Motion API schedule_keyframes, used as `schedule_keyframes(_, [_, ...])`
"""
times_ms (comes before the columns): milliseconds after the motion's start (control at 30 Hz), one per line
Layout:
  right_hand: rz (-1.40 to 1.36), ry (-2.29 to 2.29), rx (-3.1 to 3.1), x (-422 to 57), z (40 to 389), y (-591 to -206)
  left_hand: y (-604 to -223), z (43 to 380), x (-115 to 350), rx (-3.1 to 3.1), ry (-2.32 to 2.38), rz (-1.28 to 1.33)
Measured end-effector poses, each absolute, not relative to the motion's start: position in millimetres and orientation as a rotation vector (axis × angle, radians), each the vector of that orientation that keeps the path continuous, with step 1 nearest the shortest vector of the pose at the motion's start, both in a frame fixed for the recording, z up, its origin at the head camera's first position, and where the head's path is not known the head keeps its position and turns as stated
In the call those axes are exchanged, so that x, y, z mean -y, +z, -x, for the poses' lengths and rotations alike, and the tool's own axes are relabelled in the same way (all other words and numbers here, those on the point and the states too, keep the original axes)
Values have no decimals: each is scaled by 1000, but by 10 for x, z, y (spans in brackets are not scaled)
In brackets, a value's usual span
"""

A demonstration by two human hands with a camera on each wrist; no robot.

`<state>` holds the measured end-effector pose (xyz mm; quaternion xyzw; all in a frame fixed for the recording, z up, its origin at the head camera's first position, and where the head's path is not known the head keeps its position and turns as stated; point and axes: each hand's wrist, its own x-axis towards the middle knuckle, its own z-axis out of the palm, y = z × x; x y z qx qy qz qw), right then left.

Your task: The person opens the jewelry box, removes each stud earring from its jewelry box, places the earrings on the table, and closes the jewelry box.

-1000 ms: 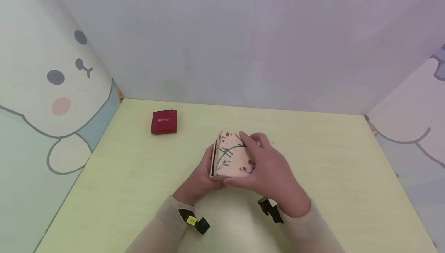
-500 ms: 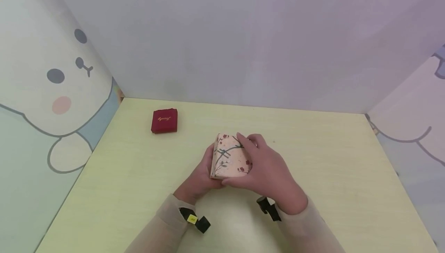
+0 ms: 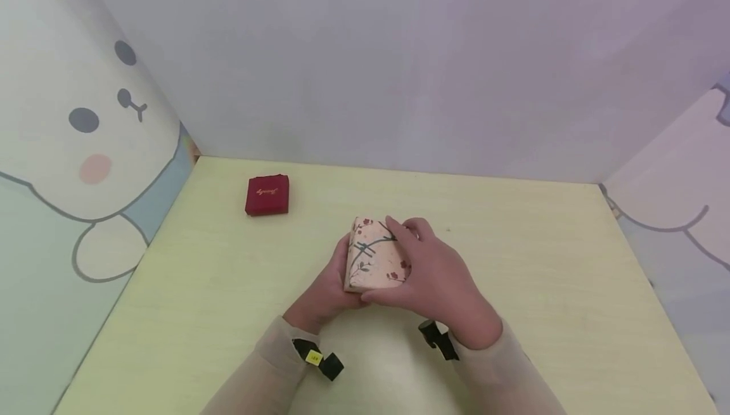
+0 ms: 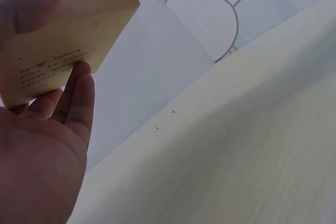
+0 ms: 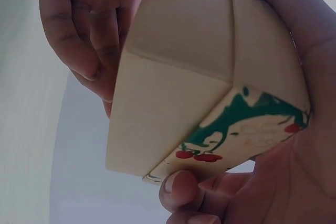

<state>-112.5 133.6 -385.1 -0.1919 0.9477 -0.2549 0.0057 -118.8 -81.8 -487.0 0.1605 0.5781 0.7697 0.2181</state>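
A small pale pink box (image 3: 372, 260), decorated with dark branches and red blossoms, is held between both hands above the table. My left hand (image 3: 326, 289) supports it from the left and below. In the left wrist view its fingers (image 4: 79, 95) touch the underside, where small print shows. My right hand (image 3: 441, 279) grips the patterned lid from the right, thumb at the near edge and fingers reaching over the far side. The right wrist view shows the plain lower body (image 5: 165, 103) meeting the lid (image 5: 244, 129) along a narrow seam. The box's contents are hidden.
A dark red box (image 3: 267, 195) with gold lettering lies at the back left of the pale wooden table (image 3: 542, 275). A grey-lilac wall (image 3: 365, 66) stands behind, and panels with cartoon animals rise at both sides. Black straps with small devices sit at both wrists.
The dark gap along the left side of the lid has disappeared, and the lid now sits closer to the body. My right hand has shifted slightly left with it.
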Motion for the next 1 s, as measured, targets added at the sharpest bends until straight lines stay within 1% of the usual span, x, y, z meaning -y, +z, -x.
schedule_keyframes(267, [606, -792, -2957, -1319, 1142, -3822, -4849, 1201, 825, -1648, 2114, -397])
schedule_keyframes(1000, [588, -773, -2933, -1289, 1146, -3859, -4868, 1187, 835, -1636, 2115, -407])
